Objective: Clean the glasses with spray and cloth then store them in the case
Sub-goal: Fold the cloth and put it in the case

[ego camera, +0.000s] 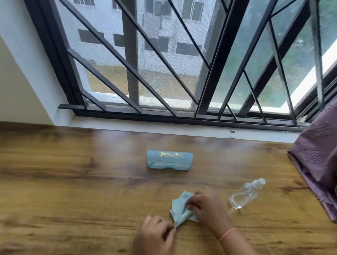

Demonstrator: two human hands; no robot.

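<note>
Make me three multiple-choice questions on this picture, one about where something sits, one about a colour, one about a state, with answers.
1. Where does the spray bottle stand compared with the cloth?
A. To its right
B. To its left
C. On top of it

2. What colour is the case?
A. Red
B. Light blue
C. Black

3. How is the case on the table?
A. Open and upside down
B. Open with glasses inside
C. Shut

Answers: 1 A, the bottle stands on the wood beyond the right hand, to the right of the cloth. 2 B, its lid is light blue with gold lettering. 3 C, the lid lies flat and closed; meanwhile the left hand pinches the cloth's near corner.
</note>
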